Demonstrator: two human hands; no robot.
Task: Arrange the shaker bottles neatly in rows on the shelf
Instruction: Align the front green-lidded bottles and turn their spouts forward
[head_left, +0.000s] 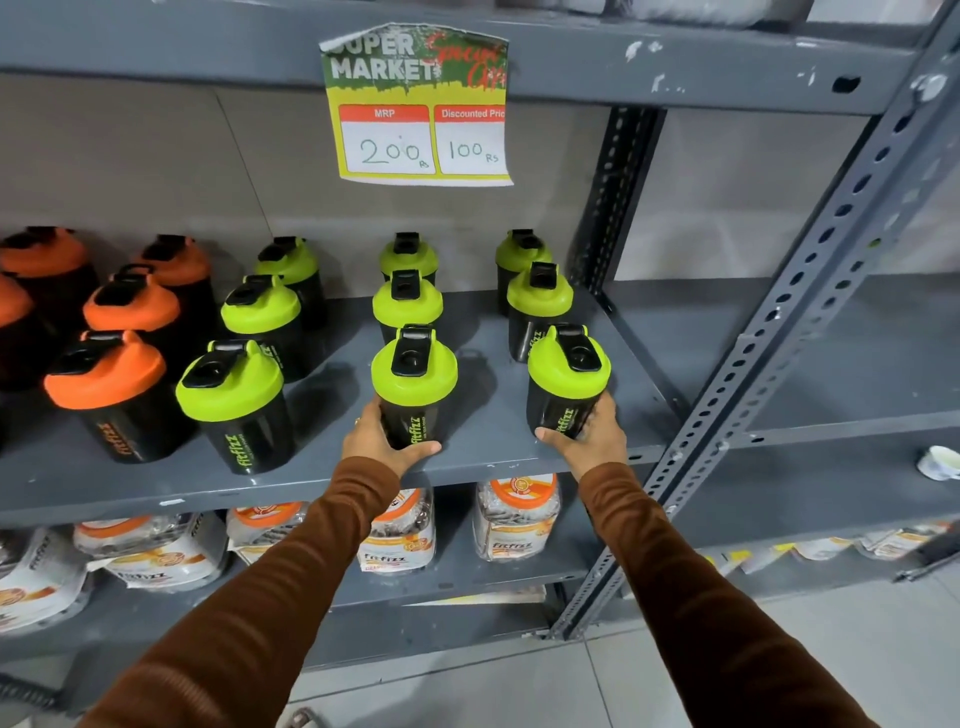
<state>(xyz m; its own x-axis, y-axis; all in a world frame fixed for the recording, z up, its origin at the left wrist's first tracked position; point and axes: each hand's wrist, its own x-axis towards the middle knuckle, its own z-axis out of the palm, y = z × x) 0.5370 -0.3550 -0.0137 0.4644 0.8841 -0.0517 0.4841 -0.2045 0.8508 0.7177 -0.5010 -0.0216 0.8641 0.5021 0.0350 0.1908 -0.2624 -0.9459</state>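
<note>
Black shaker bottles stand in rows on the grey shelf (483, 332). Several have green lids, in three rows running front to back; orange-lidded ones (106, 371) fill the left. My left hand (382, 441) grips the base of the front green-lidded bottle of the middle row (414, 382). My right hand (589, 434) wraps the base of the front green-lidded bottle of the right row (568, 376), which tilts slightly right. Another green-lidded bottle (231, 395) stands at the front left of these, untouched.
A yellow price sign (421, 111) hangs from the shelf above. A slotted metal upright (769, 332) rises at the right. Fitfizz jars (514, 519) and packets fill the shelf below. A white cup (940, 462) sits on the neighbouring shelf.
</note>
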